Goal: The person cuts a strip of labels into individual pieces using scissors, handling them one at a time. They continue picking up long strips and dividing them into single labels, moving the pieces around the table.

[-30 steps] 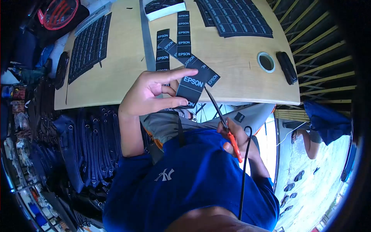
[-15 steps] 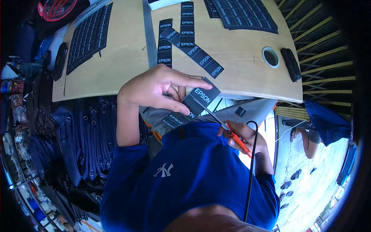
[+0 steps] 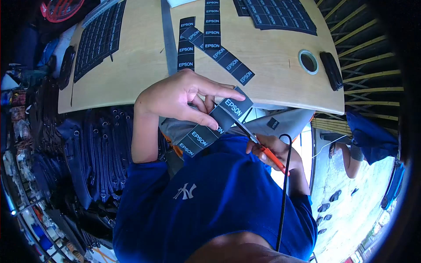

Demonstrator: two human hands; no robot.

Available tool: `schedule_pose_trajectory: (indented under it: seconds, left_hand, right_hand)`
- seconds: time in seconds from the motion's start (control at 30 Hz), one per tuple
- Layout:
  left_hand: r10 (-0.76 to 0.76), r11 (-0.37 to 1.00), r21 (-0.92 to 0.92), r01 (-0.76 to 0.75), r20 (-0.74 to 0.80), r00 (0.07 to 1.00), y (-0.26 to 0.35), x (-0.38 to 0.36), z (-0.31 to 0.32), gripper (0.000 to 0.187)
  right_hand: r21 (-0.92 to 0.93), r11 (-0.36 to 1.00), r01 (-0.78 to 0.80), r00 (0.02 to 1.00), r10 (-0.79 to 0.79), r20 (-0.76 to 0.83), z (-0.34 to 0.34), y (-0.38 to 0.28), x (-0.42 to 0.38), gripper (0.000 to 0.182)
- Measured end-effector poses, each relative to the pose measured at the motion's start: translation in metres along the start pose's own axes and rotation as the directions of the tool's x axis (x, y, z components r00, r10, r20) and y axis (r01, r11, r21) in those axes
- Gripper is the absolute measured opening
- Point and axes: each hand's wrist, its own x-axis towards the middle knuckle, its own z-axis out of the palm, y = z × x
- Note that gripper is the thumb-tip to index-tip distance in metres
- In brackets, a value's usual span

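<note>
Pinched between the thumb and fingers of my left hand (image 3: 180, 97) is a black strip of EPSON labels (image 3: 198, 137), slanting in front of the table edge over my lap. My right hand (image 3: 275, 148) is closed round the orange handles of a pair of scissors (image 3: 272, 158). The blades point up and left, and their tips lie at the line between two labels on the strip. A single cut label (image 3: 272, 123) rests on the grey cloth over my lap, just above my right hand.
Several EPSON strips (image 3: 232, 65) lie on the wooden table (image 3: 131, 83). Label sheets (image 3: 280, 17) are at the back right and more sheets (image 3: 98, 41) on the left. A tape roll (image 3: 308, 62) sits near the right edge. Dark straps (image 3: 103, 153) hang at left.
The strip has tilted a little, and its lower labels show more fully. The scissor blades have shifted slightly along the line between labels. Both hands keep their grip.
</note>
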Motion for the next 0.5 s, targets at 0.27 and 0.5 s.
schedule_pose_trajectory:
  seconds: [0.27, 0.5]
  left_hand:
    - [-0.039, 0.998, -0.05, 0.039, 0.005, 0.999, -0.001, 0.0001, 0.0004, 0.064]
    - [-0.084, 0.995, -0.06, 0.085, 0.013, 0.996, 0.001, 0.0001, -0.0002, 0.065]
  right_hand:
    - [0.005, 1.0, 0.006, 1.0, -0.006, -0.003, -0.0004, -0.0032, 0.0012, 0.037]
    - [0.015, 0.999, 0.039, 0.999, -0.039, -0.003, 0.0009, 0.0032, 0.003, 0.041]
